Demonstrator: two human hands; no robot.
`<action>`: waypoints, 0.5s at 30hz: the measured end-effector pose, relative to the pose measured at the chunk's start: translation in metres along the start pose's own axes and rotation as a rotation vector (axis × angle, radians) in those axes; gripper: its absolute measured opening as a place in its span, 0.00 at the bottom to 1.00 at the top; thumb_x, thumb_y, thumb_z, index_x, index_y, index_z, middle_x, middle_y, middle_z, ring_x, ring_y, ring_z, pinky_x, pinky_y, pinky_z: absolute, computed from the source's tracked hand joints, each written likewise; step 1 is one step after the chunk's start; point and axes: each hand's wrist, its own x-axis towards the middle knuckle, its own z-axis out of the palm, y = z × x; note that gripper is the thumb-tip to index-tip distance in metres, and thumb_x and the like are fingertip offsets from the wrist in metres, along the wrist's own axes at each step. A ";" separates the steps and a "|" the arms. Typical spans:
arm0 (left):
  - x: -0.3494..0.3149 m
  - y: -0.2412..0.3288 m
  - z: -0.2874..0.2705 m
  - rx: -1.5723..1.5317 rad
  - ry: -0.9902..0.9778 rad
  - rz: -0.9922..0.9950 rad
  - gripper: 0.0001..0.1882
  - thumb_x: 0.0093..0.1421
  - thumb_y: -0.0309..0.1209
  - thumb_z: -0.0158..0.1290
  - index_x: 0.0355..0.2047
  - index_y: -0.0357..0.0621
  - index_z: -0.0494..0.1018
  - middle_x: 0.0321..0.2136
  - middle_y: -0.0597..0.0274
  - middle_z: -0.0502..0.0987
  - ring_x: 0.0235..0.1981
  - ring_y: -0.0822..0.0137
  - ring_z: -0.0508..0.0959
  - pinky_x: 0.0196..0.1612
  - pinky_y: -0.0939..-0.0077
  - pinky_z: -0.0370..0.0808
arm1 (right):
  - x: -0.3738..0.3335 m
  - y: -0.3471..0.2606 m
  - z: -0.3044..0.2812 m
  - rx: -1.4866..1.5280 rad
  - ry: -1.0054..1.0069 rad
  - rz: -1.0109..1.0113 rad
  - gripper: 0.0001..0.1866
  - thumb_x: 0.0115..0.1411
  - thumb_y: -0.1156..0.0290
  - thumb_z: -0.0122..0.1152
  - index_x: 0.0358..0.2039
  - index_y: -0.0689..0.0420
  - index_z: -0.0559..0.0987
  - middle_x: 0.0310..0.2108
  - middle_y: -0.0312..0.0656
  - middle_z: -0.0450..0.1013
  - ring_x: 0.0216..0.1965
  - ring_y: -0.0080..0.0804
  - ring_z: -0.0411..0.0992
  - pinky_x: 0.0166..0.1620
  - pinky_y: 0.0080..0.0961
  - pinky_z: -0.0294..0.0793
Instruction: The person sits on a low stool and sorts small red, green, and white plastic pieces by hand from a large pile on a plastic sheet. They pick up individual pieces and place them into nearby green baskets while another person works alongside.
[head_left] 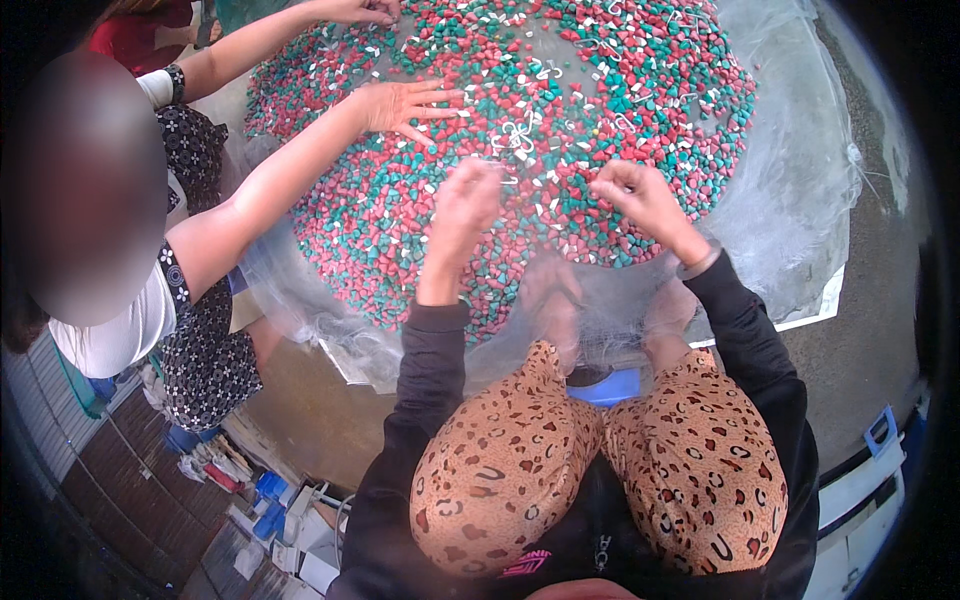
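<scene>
A wide pile of small red, green and white plastic-looking pieces point(390, 235) lies spread in front of me. Over its near part hangs my left hand point(466, 215), slightly blurred, its fingers curled closed; whatever is in them cannot be made out. A thin white curved piece point(510, 181) shows just beside its fingertips. To the right, my right hand point(640, 203) hovers over the pieces with thumb and forefinger pinched together, and any piece between them is too small to name. Beyond both hands, several white hook-shaped strips point(516, 136) lie clustered on the pile.
At the left, a co-worker's spread hand point(405, 106) rests over the pile, with another hand point(360, 10) farther back. Translucent sheeting point(790, 200) lies under the pieces. My knees and bare feet point(550, 300) are at its near edge, beside a blue object point(605, 387).
</scene>
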 end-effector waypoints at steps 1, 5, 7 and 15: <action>-0.003 0.011 -0.011 -0.370 -0.102 0.006 0.06 0.62 0.31 0.50 0.35 0.44 0.67 0.29 0.65 0.65 0.21 0.77 0.62 0.19 0.85 0.61 | 0.001 -0.005 -0.007 0.258 -0.012 0.090 0.10 0.63 0.64 0.56 0.28 0.55 0.75 0.21 0.32 0.70 0.18 0.24 0.67 0.22 0.23 0.66; 0.000 0.030 -0.027 -0.593 -0.330 0.107 0.07 0.55 0.24 0.46 0.35 0.39 0.63 0.31 0.59 0.63 0.20 0.76 0.59 0.18 0.88 0.56 | -0.001 -0.025 -0.032 1.258 -0.323 0.276 0.11 0.64 0.66 0.54 0.27 0.55 0.67 0.18 0.29 0.60 0.16 0.14 0.53 0.17 0.13 0.49; 0.002 0.029 -0.026 -0.463 -0.272 0.062 0.13 0.53 0.23 0.47 0.41 0.38 0.66 0.28 0.62 0.64 0.19 0.79 0.58 0.18 0.88 0.55 | 0.006 -0.030 -0.035 1.208 -0.327 0.273 0.13 0.66 0.65 0.49 0.26 0.56 0.66 0.20 0.30 0.61 0.16 0.14 0.54 0.17 0.13 0.50; 0.018 -0.029 -0.008 1.372 0.118 0.400 0.07 0.55 0.31 0.57 0.33 0.43 0.78 0.28 0.52 0.78 0.27 0.56 0.80 0.31 0.62 0.75 | 0.117 -0.022 0.006 0.086 -0.177 -0.258 0.17 0.58 0.58 0.61 0.40 0.58 0.77 0.23 0.35 0.73 0.22 0.27 0.70 0.27 0.32 0.70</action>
